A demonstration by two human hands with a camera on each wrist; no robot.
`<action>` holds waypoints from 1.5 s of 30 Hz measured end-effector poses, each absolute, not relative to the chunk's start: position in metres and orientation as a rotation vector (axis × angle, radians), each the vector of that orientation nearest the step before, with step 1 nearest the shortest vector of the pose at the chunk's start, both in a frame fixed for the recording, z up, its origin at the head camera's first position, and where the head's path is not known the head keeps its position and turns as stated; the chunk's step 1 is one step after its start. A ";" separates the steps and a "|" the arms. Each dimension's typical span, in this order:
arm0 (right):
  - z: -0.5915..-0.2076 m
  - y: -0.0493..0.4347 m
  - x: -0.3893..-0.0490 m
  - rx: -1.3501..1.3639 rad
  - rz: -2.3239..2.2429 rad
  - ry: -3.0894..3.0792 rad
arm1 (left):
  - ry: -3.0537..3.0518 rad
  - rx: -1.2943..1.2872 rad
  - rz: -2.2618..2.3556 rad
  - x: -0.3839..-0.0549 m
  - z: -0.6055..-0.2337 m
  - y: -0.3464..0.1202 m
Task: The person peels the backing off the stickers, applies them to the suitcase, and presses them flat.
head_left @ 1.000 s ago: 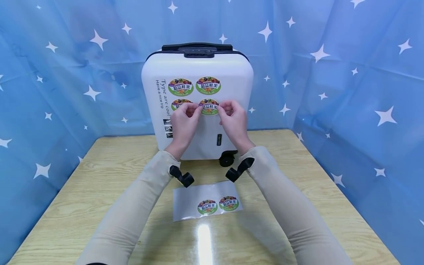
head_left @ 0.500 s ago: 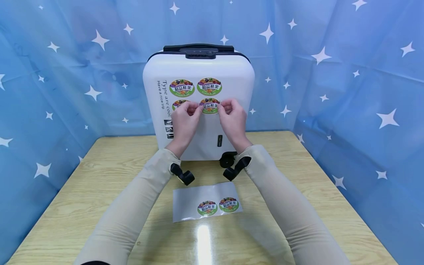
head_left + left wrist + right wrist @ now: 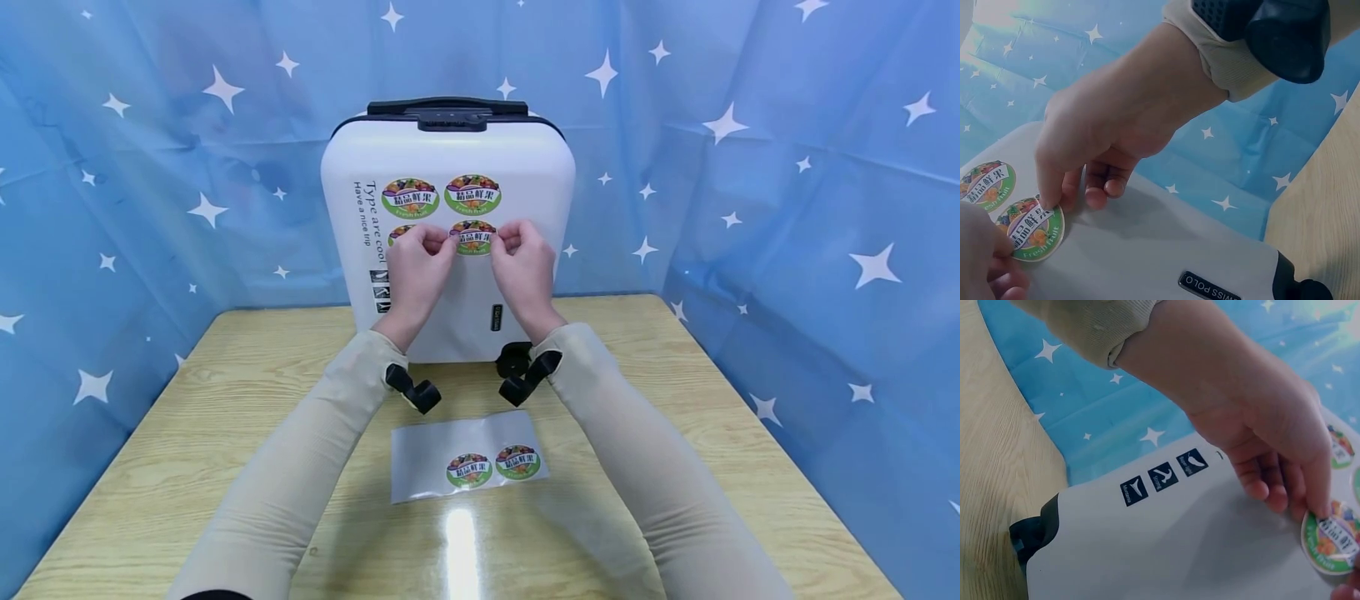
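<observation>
An oval fruit sticker (image 3: 473, 239) lies over the front of a white suitcase (image 3: 450, 337), below another sticker (image 3: 472, 194). My left hand (image 3: 417, 271) pinches its left edge between thumb and fingers. At the opposite edge, my right hand (image 3: 523, 271) pinches it the same way. The left wrist view has the right hand (image 3: 1104, 119) with fingertips on the sticker (image 3: 1038, 237); the right wrist view has the left hand (image 3: 1272, 419) at the sticker's other edge. Up and to the left is a sticker (image 3: 410, 197), and a further one (image 3: 400, 233) is partly hidden by my left hand.
On the wooden table (image 3: 240, 400), in front of the suitcase, lies a backing sheet (image 3: 423, 454) bearing two stickers, one on the left (image 3: 469, 471) and one on the right (image 3: 517, 462). A black wheel (image 3: 513, 360) shows at the suitcase's base. Blue star-printed curtain (image 3: 225, 167) surrounds the table.
Both hands have shifted the pinched sticker slightly upward, nearer the one above it. My right wrist has swung a little to the left. The backing sheet has not moved.
</observation>
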State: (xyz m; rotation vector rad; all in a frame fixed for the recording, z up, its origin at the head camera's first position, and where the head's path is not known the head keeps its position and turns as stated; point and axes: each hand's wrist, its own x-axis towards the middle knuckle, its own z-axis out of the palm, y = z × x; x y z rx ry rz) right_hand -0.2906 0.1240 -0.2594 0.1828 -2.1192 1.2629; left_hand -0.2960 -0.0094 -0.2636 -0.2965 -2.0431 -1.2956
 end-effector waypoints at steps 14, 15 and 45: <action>-0.268 0.133 -0.295 0.092 1.270 -2.156 | -2.142 -0.205 -1.240 -0.295 -0.266 -0.015; -0.269 0.134 -0.295 0.086 1.268 -2.162 | -2.146 -0.205 -1.229 -0.294 -0.266 -0.015; -0.259 0.135 -0.296 0.034 1.140 -2.234 | -2.212 -0.232 -1.033 -0.292 -0.245 -0.024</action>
